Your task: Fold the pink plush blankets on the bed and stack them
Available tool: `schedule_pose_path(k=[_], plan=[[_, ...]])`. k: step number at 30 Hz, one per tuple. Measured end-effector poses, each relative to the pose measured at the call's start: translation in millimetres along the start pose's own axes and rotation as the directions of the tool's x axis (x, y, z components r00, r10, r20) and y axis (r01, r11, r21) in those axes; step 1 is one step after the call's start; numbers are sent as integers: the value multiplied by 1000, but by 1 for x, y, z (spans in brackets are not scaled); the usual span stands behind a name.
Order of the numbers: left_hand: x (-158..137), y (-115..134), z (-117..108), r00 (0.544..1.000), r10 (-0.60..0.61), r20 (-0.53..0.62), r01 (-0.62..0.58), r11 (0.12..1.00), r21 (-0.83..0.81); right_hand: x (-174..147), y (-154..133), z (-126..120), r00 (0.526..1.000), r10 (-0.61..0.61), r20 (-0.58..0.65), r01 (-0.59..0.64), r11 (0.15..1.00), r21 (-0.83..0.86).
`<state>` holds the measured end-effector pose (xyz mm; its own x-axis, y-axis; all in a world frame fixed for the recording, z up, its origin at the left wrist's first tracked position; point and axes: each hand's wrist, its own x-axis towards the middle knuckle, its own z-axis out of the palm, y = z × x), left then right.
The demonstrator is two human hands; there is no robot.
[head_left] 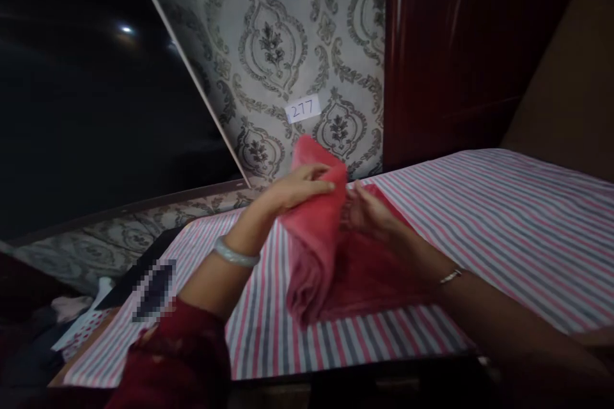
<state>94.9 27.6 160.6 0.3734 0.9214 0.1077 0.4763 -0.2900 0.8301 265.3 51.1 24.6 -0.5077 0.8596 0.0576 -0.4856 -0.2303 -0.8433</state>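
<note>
A pinkish-red cloth [320, 249] lies partly folded on a bed covered with a pink, grey and white striped sheet [489, 217]. My left hand [300, 186] grips the raised fold of the cloth from the left, fingers over its top edge. My right hand [369, 214] holds the cloth's right side, low against the flat part on the sheet. A pale bangle sits on my left wrist and a thin bracelet on my right.
A patterned grey wall [288, 32] behind the bed carries a paper tag reading 277 [302, 108]. A dark red wooden panel [446, 51] stands at the right. Loose clothes [71, 319] lie at the lower left beside the bed.
</note>
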Motion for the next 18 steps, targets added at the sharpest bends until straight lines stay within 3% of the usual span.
schedule_pose_path(k=[2,4,6,8,9,11,12,13,15,18], plan=[[25,-6,44,972,8,235,10,997,-77,-29,-4,-38,994,-47,-102,46,999,-10],[42,-25,79,932,5,362,45,990,-130,-54,-1,-73,987,11,-159,-7,1000,29],[52,-53,98,968,46,247,-20,994,-107,-72,4,-100,978,106,-182,-92,992,83],[55,-83,98,996,89,3,-88,995,-46,-79,8,-118,969,169,-179,-152,983,104],[53,-98,92,989,79,-126,-81,997,-9,-79,9,-124,966,186,-177,-171,981,96],[47,-123,72,926,-19,-376,21,1000,3,-72,7,-127,965,185,-184,-177,983,55],[42,-134,61,863,-116,-491,98,993,-62,-66,5,-127,965,171,-201,-169,985,27],[36,-143,51,808,-216,-548,164,976,-144,-59,2,-124,965,142,-222,-148,989,-8],[26,-156,36,740,-354,-572,262,935,-240,-43,-4,-119,959,53,-277,-87,990,-112],[19,-169,30,704,-512,-492,373,857,-356,-21,-13,-117,929,-94,-359,-1,967,-256]])
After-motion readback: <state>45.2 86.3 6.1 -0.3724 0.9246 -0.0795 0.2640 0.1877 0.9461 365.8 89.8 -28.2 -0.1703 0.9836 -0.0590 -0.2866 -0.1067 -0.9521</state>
